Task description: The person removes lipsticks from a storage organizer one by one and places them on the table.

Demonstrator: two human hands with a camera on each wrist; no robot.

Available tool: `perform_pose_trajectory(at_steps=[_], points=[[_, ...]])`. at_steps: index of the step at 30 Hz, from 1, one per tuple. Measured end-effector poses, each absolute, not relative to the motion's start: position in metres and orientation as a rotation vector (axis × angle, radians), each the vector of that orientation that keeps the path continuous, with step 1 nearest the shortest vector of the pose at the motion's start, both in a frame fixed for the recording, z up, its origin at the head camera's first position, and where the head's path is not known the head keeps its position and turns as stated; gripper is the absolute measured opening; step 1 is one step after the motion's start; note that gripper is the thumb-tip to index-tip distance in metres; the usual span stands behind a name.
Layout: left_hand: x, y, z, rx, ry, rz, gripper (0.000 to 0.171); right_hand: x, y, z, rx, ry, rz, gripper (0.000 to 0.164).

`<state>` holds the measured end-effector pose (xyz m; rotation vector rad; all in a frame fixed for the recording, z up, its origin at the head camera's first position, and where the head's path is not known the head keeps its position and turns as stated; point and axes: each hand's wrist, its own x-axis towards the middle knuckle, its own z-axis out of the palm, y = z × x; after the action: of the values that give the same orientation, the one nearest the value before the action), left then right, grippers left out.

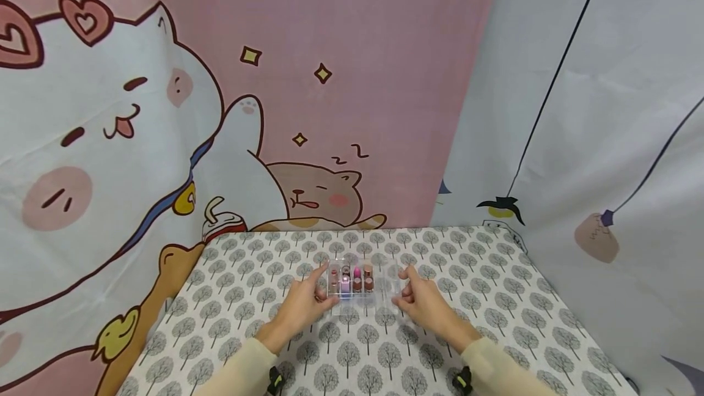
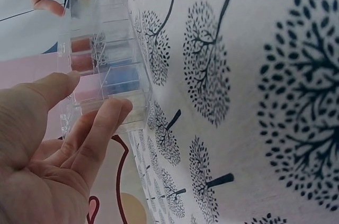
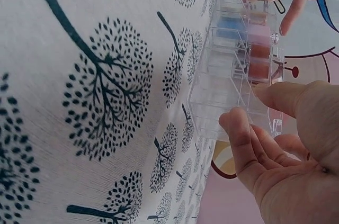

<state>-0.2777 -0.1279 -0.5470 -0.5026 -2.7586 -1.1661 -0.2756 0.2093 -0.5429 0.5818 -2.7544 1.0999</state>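
A clear plastic lipstick organizer (image 1: 387, 283) with rows of compartments is in front of me. Several lipsticks stand in its left part, among them a bright pink one (image 1: 357, 272), and reddish-brown ones (image 3: 259, 70) show through the wall in the right wrist view. My left hand (image 1: 302, 301) grips the left end, thumb at the near side and fingers round the end and back. At the opposite end, my right hand (image 1: 425, 303) holds the organizer between thumb and curled fingers. The compartments nearest the right hand show only clear plastic.
A white cloth printed with grey trees (image 1: 346, 353) covers the table. Behind it hangs a pink cartoon curtain (image 1: 374, 78), and a pale curtain (image 1: 605, 109) closes off the right side.
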Motion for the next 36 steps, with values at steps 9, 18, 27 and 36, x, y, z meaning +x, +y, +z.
perform_pose_trajectory(at_steps=[9, 18, 27, 36], points=[[-0.274, -0.129, -0.548, -0.543, -2.751, -1.117, 0.093, -0.265, 0.207, -0.541, 0.563, -2.750, 1.109, 0.048], [-0.268, -0.129, -0.544, -0.562, -2.741, -1.180, 0.095, -0.258, 0.204, -0.537, 0.491, -2.800, 1.064, 0.051], [-0.259, -0.128, -0.543, -0.557, -2.754, -1.230, 0.094, -0.250, 0.202, -0.533, 0.486, -2.828, 1.078, 0.052], [-0.260, -0.129, -0.544, -0.585, -2.750, -1.302, 0.097, -0.249, 0.199, -0.530, 0.476, -2.795, 1.133, 0.048]])
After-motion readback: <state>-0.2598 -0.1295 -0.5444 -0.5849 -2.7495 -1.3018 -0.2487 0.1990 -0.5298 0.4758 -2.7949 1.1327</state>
